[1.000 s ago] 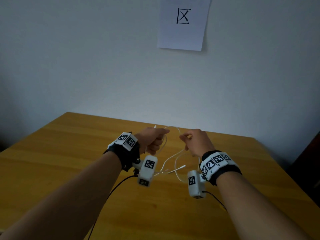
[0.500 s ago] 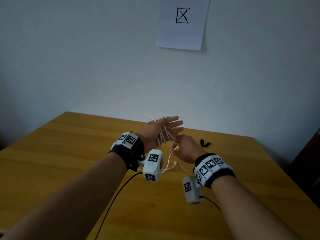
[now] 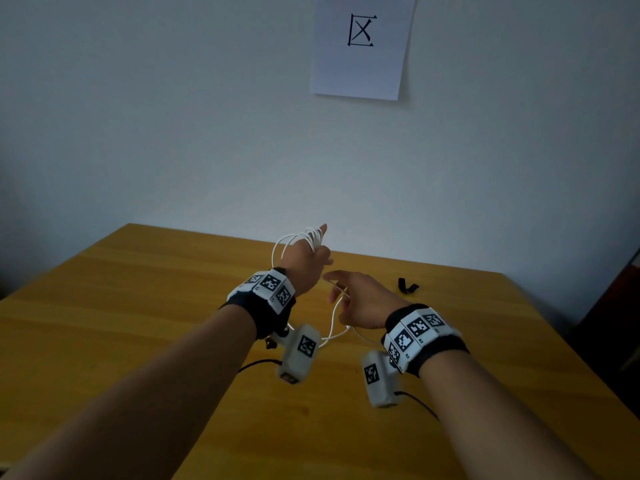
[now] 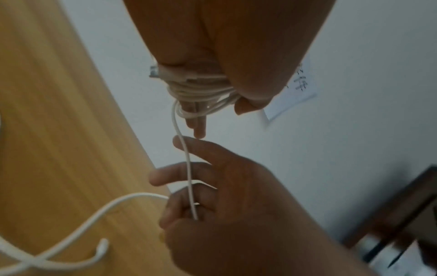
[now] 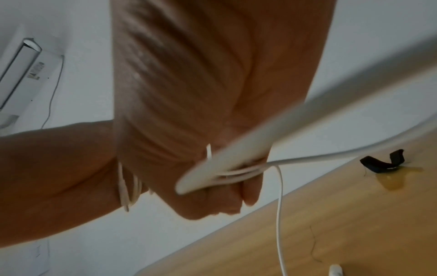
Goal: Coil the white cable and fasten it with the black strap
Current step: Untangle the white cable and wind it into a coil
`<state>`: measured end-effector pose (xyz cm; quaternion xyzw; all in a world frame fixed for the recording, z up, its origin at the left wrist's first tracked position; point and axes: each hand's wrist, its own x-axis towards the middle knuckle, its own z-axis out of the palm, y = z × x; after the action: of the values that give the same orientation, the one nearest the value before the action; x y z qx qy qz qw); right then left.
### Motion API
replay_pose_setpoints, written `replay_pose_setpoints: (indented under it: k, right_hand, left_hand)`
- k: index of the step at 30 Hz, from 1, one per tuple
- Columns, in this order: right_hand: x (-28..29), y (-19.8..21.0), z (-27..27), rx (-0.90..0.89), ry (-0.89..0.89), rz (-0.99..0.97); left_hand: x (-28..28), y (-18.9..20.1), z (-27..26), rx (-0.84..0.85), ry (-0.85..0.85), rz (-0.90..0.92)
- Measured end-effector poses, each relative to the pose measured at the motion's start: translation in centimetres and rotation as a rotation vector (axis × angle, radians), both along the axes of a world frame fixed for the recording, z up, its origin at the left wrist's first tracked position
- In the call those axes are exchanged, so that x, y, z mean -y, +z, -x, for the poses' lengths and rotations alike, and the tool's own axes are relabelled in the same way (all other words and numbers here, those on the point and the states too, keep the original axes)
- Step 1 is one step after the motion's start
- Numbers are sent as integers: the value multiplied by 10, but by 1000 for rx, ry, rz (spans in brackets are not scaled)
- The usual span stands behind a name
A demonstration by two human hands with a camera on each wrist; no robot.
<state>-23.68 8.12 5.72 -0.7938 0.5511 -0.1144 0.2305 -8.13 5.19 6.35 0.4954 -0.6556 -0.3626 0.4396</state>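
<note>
The white cable (image 3: 333,317) is wound in several loops (image 4: 201,91) round the straight fingers of my left hand (image 3: 308,265), raised over the table's far half. Its thumb (image 4: 246,104) lies over the loops, and a connector (image 4: 155,71) sticks out beside them. Just right of and below it, my right hand (image 3: 363,299) pinches the free strand (image 4: 189,177), which drops to the table (image 3: 138,306). The cable's loose end (image 4: 101,248) rests on the wood. The black strap (image 3: 407,285) lies bent on the table right of my right hand, also in the right wrist view (image 5: 383,162).
A sheet of paper (image 3: 360,46) hangs on the wall behind the table. Dark furniture (image 3: 616,323) stands past the table's right edge. Black leads (image 3: 256,365) from the wrist cameras trail over the near table.
The cable, first stretched between both hands, is now looped round my left hand's fingers. My left hand has risen and turned edge-on; my right hand has come back below it with the strand.
</note>
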Motion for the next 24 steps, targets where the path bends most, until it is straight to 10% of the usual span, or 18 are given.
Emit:
replay_pose_setpoints:
  k: [16, 24]
  right_hand:
    - [3, 6, 6, 88, -39, 83]
    - [11, -2, 14, 75, -150, 233]
  left_hand:
    - [5, -18, -20, 979, 52, -2]
    - [6, -20, -26, 815, -75, -171]
